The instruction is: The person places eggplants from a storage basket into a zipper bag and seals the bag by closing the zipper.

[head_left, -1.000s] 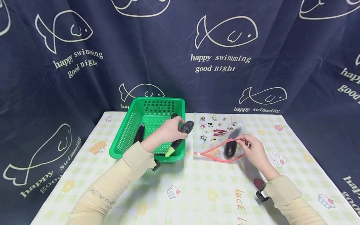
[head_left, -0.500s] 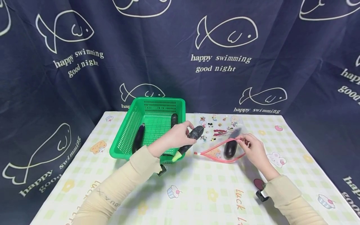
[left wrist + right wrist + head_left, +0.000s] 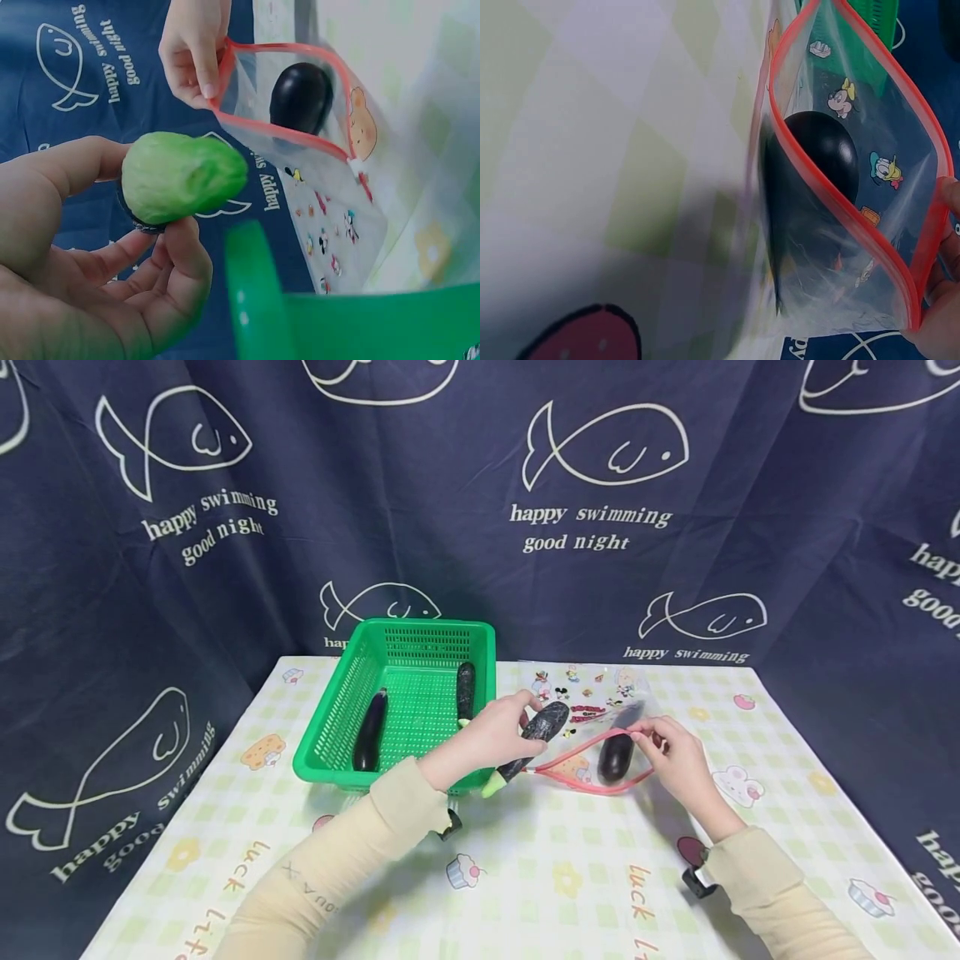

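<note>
My left hand holds a long, dark, wrinkled vegetable with a pale green end, pinched between thumb and fingers. In the left wrist view that green end points at the camera. It is tilted just left of a clear zip bag with a red-pink edge and cartoon prints. My right hand pinches the bag's edge, and the mouth gapes. Inside the bag lies a smooth dark eggplant, its blunt end towards the mouth, as the right wrist view also shows.
A green slotted basket stands left of the bag, under my left forearm. In it lie an eggplant on the left and a second dark wrinkled vegetable on the right. A navy fish-print curtain hangs behind the table.
My left hand has carried the wrinkled vegetable rightward, out over the basket's right rim and up beside the bag. The right hand and the bag have stayed in place.
</note>
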Available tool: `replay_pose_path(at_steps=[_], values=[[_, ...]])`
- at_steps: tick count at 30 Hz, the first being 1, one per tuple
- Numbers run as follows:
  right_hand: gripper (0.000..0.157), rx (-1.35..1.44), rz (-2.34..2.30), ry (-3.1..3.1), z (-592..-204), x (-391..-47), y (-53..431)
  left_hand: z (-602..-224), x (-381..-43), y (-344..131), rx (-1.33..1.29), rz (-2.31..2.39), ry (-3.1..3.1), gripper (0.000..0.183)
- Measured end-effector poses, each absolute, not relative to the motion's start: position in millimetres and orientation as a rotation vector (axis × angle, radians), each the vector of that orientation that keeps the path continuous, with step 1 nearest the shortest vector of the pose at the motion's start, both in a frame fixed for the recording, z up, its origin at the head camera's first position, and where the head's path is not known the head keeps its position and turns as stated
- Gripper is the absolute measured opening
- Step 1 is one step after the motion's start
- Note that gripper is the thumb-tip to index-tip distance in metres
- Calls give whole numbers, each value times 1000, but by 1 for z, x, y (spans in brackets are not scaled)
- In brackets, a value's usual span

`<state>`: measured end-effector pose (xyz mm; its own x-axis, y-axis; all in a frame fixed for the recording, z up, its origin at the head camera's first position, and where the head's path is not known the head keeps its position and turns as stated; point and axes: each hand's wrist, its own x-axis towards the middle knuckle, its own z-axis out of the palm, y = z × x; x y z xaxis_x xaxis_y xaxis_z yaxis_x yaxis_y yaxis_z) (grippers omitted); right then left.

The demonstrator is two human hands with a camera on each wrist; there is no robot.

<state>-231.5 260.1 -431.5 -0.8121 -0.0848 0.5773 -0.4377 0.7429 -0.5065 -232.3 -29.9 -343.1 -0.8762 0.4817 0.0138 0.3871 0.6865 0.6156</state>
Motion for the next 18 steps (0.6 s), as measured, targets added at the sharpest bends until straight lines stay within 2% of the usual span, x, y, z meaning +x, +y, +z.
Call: replay_pose_path(at_steps=[11,18], values=[[8,401,902,-2396,-429,-231,261,-352,-228,-12,792,942,2745,47],[7,399,896,-2399,-427,-233,263,-361,-225,-2,817,902,2744,53]])
